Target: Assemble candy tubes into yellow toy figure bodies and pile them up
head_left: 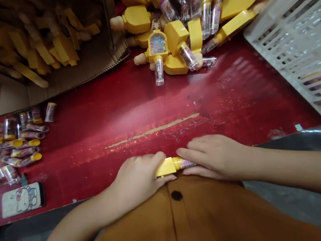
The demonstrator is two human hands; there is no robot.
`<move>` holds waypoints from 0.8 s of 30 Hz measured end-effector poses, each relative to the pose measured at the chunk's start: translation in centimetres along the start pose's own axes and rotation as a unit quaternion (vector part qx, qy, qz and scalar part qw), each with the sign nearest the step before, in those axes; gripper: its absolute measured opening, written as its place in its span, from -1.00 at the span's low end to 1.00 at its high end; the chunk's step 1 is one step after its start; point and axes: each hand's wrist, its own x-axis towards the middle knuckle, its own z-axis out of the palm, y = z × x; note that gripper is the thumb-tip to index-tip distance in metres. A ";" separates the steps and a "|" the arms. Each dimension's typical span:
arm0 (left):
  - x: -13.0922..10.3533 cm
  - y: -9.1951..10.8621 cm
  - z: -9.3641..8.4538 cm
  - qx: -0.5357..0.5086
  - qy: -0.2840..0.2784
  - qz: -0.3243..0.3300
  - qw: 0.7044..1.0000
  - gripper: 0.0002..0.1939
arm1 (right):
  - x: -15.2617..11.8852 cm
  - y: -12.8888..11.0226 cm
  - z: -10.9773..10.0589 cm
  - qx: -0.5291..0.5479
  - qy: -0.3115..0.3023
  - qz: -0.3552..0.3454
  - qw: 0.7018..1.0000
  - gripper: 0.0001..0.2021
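Observation:
Close to my body, at the table's front edge, my left hand [142, 171] is wrapped round a yellow plastic toy body [166, 167]. My right hand [210, 157] grips a small clear tube with a purple label [185, 162]. Toy body and tube meet end to end in a line between my hands. Most of both pieces is hidden under my fingers. Whether the tube is fully seated in the yellow part I cannot tell.
The red table [87, 115] has a torn tan strip. A cardboard box [81, 74] of yellow toys stands back left, piled toys [158, 44] at the back, a white plastic crate [285, 29] at right. Loose tubes [25, 136] and a phone [23, 199] lie left.

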 end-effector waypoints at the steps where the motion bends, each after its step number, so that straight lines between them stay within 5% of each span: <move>1: 0.1 -0.2 -0.1 0.008 0.012 0.008 1.000 -0.64 | 0.0 0.1 0.0 -0.038 0.029 -0.019 0.999 -0.67; 4: 0.3 -0.6 0.0 0.038 0.035 0.042 0.998 -0.71 | 0.2 0.0 0.5 0.068 -0.007 0.030 0.997 -0.68; 7: 0.7 -1.0 -0.3 0.070 0.049 0.069 0.994 -0.74 | 1.0 0.1 1.2 0.272 -0.084 0.152 0.946 -0.69; 10: 1.9 -2.6 -1.5 0.084 0.107 0.102 0.985 -0.72 | 2.7 1.1 0.9 0.308 -0.041 0.183 0.933 -0.73; 14: 5.0 -7.6 -5.1 0.077 0.389 0.081 0.914 -0.50 | 5.6 3.9 -1.7 0.222 0.100 0.210 0.947 -0.66; 17: 8.4 -12.8 -8.9 0.038 0.580 -0.102 0.808 -0.38 | 8.2 7.1 -4.2 0.049 0.248 0.209 0.945 -0.65; 20: 11.3 -17.2 -12.7 -0.012 0.617 -0.218 0.756 -0.40 | 11.2 10.5 -6.4 -0.088 0.300 0.217 0.925 -0.68; 24: 12.3 -20.4 -15.9 -0.060 0.624 -0.218 0.748 -0.56 | 14.5 12.6 -8.0 -0.222 0.296 0.246 0.896 -0.62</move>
